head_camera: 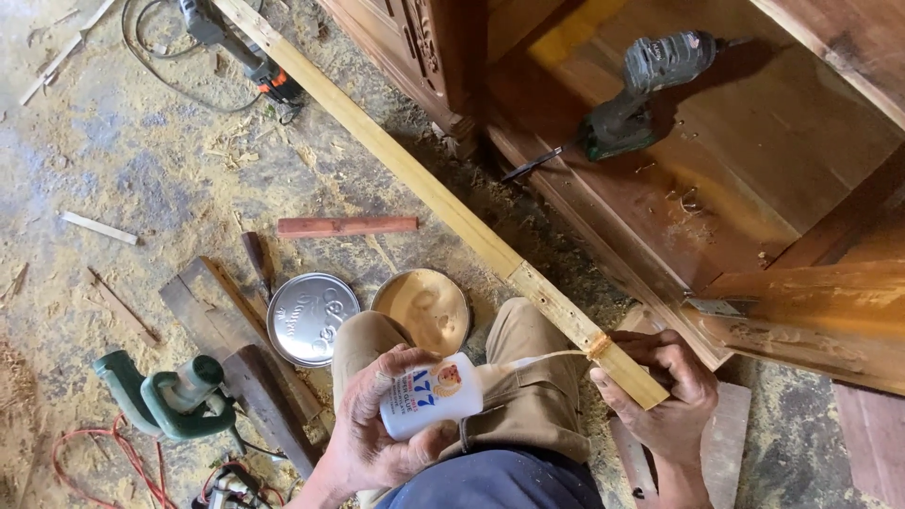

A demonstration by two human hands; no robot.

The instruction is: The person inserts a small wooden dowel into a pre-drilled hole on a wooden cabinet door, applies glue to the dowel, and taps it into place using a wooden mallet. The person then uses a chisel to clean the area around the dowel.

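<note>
From the head camera we look down at our own knees and both hands over a sawdust-strewn floor (141, 179). Our left hand (372, 429) is clenched around a white glue bottle (429, 401), its nozzle reaching rightward to a fresh bead of glue on the long pale wooden strip (424, 184). Our right hand (665, 386) grasps that strip from beneath near its close end, fingers wrapped under it. To lay glue well here, we judge it best to keep the squeeze light and even, hold the nozzle tip right on the face, and steady the strip so the bead stays off the edges. The strip's long axis runs diagonally, its near end at our right hand by the right knee, its far end pointing up and left past a power tool (240, 47) at the top edge. Just beside our left knee lie a round metal lid (311, 319) and an open tin of tan paste (421, 309). A green power tool (174, 396) rests lower left, and a cordless drill (641, 94) lies on the dark wooden cabinet (754, 160).
</note>
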